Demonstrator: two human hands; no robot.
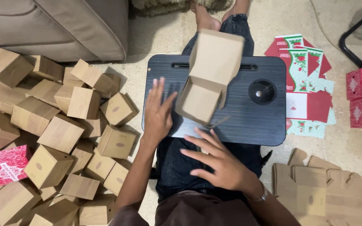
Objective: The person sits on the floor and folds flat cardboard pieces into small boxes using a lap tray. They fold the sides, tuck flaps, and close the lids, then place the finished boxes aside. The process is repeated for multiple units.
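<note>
Both hands are spread wide and grasp nothing: the left hand (159,112) hovers fingers-up over the black lap tray (269,121) at frame centre, the right hand (221,161) reaches palm-down from lower right, just under a half-folded brown cardboard box (210,75), which is blurred above the tray, touching neither hand. Folded brown boxes (59,134) pile up at left, with one red patterned box (5,164) at lower left. Flat red-and-green printed cartons (306,83) lie at upper right, and flat brown blanks (327,194) at lower right.

Brown carton (209,75), black ribbed lap desk (239,117)
</note>
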